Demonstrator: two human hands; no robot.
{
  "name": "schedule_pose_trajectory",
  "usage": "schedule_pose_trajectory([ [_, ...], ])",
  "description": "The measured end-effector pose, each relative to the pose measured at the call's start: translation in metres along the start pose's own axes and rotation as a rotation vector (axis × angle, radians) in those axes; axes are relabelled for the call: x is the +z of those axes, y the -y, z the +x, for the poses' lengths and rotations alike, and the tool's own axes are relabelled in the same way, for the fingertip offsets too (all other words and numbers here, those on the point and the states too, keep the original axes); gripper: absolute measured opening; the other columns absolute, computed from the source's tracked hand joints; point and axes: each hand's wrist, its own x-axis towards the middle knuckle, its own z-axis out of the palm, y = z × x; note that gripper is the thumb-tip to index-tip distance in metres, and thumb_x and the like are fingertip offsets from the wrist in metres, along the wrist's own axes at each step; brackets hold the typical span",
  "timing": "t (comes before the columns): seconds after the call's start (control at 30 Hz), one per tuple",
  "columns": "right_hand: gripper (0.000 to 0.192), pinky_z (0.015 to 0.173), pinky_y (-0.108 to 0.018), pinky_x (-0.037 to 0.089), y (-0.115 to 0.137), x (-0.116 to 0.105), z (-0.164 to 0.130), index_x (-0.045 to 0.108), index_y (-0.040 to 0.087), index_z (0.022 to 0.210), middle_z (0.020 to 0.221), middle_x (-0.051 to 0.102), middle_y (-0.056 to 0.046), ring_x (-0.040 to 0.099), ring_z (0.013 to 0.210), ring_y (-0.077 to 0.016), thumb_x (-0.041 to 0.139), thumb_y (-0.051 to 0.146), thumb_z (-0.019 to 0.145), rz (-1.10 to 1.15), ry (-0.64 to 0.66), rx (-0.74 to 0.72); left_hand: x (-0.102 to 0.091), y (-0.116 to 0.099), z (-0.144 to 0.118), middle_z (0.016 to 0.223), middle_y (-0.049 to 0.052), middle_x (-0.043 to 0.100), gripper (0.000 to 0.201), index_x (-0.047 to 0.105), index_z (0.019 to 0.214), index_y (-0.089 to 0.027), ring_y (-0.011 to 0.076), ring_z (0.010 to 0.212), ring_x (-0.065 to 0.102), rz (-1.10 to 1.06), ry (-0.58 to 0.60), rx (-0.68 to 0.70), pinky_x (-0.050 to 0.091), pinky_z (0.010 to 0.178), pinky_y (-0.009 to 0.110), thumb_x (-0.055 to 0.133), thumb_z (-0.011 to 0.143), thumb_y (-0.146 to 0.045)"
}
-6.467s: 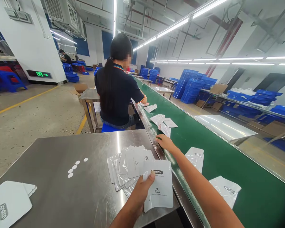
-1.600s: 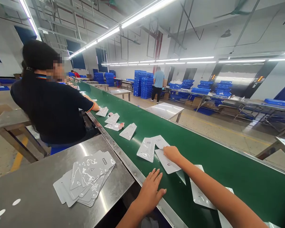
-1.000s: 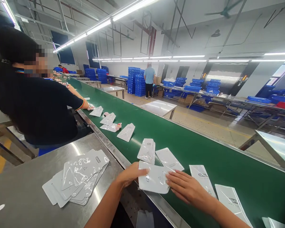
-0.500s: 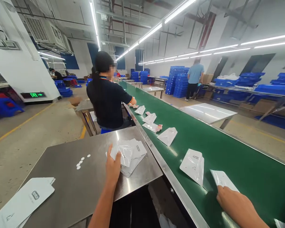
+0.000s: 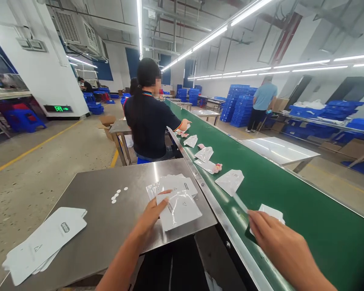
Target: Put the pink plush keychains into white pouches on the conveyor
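— Moved since half a second ago: held pouch (image 5: 182, 214), toward six o'clock on the pouch pile (image 5: 188, 182); right hand (image 5: 279, 240), toward ten o'clock over the green belt (image 5: 324, 230). Grips?
— Left hand (image 5: 151, 212): clamped on held pouch. Right: fingers together at the near pouch (image 5: 272, 210); cannot tell if gripping.
— Handling?
— Probably best pinched by one edge, kept flat, slick layers parted singly.
— Counts?
— Belt pouches (image 5: 230, 182), eleven o'clock from right hand: four. Discs (image 5: 115, 195), nine o'clock from held pouch: five. Pile: overlapped, uncountable.

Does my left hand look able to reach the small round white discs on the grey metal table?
Probably yes: nothing lies between your left hand and the discs, though that hand holds a glossy white pouch.
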Motion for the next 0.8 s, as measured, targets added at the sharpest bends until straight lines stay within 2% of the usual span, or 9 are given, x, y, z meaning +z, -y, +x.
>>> schedule_pose_trajectory([
  [0.07,0.023,0.058,-0.027,0.031,0.030,0.013,0.026,0.058,0.019,0.090,0.078,0.063,-0.004,0.056,0.065,-0.0141,0.035,0.021,0.092,-0.002,0.013,-0.083,0.011,0.007,-0.001,0.110,0.010,0.064,0.057,0.048,0.127,-0.020,0.0247,0.094,0.060,0.018,-0.058,0.078,0.047,0.079,0.033,0.055,0.079,-0.050],
  [0.1,0.024,0.055,-0.027,0.030,0.043,0.020,0.037,0.057,0.018,0.087,0.073,0.061,-0.003,0.054,0.061,-0.0134,0.034,0.020,0.092,0.007,0.033,-0.080,0.016,0.012,-0.003,0.117,0.009,0.061,0.058,0.045,0.130,-0.022,0.0252,0.100,0.058,0.040,-0.121,0.129,0.045,0.083,0.034,0.053,0.080,-0.051],
  [0.2,0.026,0.047,-0.026,0.023,0.073,0.040,0.062,0.056,0.018,0.081,0.066,0.056,-0.003,0.052,0.055,-0.0134,0.033,0.019,0.092,0.029,0.117,-0.012,0.031,0.023,-0.006,0.130,0.006,0.052,0.062,0.032,0.138,-0.028,0.0266,0.114,0.050,0.129,-0.303,0.228,0.039,0.095,0.037,0.049,0.083,-0.052],
  [0.27,0.024,0.046,-0.026,0.023,0.091,0.049,0.077,0.054,0.018,0.080,0.069,0.056,-0.003,0.053,0.056,-0.0141,0.034,0.018,0.092,0.053,0.165,0.026,0.044,0.029,-0.007,0.132,0.004,0.050,0.064,0.025,0.140,-0.030,0.0261,0.120,0.046,0.113,-0.340,0.254,0.034,0.101,0.038,0.047,0.084,-0.051],
  [0.33,0.022,0.048,-0.026,0.027,0.110,0.055,0.091,0.054,0.017,0.081,0.073,0.057,-0.004,0.055,0.059,-0.0154,0.034,0.017,0.092,0.091,0.210,0.046,0.058,0.036,-0.005,0.134,0.004,0.048,0.062,0.026,0.140,-0.029,0.0246,0.123,0.043,-0.026,-0.313,0.260,0.034,0.102,0.037,0.047,0.085,-0.049],
  [0.43,0.023,0.054,-0.026,0.034,0.135,0.059,0.103,0.055,0.018,0.084,0.079,0.059,-0.005,0.058,0.069,-0.0181,0.033,0.020,0.093,0.170,0.262,0.033,0.078,0.045,-0.002,0.134,0.007,0.049,0.055,0.041,0.131,-0.022,0.0241,0.123,0.044,-0.395,-0.224,0.190,0.037,0.102,0.036,0.047,0.085,-0.050],
  [0.57,0.029,0.065,-0.028,0.040,0.149,0.061,0.103,0.057,0.019,0.094,0.090,0.062,-0.007,0.059,0.083,-0.0207,0.035,0.037,0.094,0.276,0.307,0.035,0.089,0.048,-0.005,0.126,0.009,0.055,0.051,0.057,0.113,-0.018,0.0256,0.126,0.041,-0.764,-0.071,0.116,0.035,0.105,0.038,0.045,0.082,-0.058],
  [0.67,0.033,0.068,-0.029,0.041,0.148,0.058,0.103,0.058,0.018,0.099,0.091,0.064,-0.007,0.059,0.086,-0.0228,0.043,0.046,0.089,0.296,0.347,0.078,0.088,0.045,-0.010,0.129,0.009,0.053,0.052,0.054,0.119,-0.021,0.0260,0.127,0.039,-0.900,0.018,0.131,0.034,0.105,0.040,0.041,0.084,-0.058],
  [0.8,0.024,0.065,-0.028,0.039,0.143,0.052,0.115,0.060,0.019,0.096,0.083,0.066,-0.005,0.061,0.079,-0.0209,0.043,0.035,0.089,0.287,0.443,0.085,0.086,0.039,-0.014,0.135,0.007,0.048,0.054,0.044,0.131,-0.025,0.0243,0.128,0.038,-0.955,0.028,0.198,0.033,0.106,0.039,0.037,0.087,-0.056],
])
